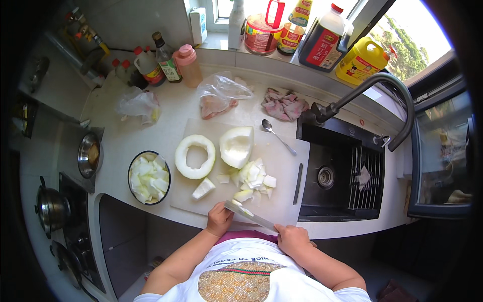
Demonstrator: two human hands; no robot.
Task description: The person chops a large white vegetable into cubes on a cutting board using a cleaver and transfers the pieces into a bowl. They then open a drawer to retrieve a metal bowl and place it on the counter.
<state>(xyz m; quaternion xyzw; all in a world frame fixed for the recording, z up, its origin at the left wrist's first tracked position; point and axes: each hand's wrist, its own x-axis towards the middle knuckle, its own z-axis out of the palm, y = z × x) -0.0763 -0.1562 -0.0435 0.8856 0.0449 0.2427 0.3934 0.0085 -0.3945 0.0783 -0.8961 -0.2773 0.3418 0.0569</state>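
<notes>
Melon chunks (253, 174) lie beyond knife (255, 218); right hand (294, 238) grips its right end; left hand (219, 220), grip unclear, presumably steadies left tip.

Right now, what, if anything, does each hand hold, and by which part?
The right hand grips the long grey metal knife by its handle end. The left hand is at the knife's other end; whether it holds that cannot be told.

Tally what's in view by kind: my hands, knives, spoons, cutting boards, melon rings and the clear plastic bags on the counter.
Left hand and right hand: 2
Knife: 1
Spoon: 1
Cutting board: 1
Melon ring: 1
Left plastic bag and right plastic bag: 2
Total: 8
</notes>
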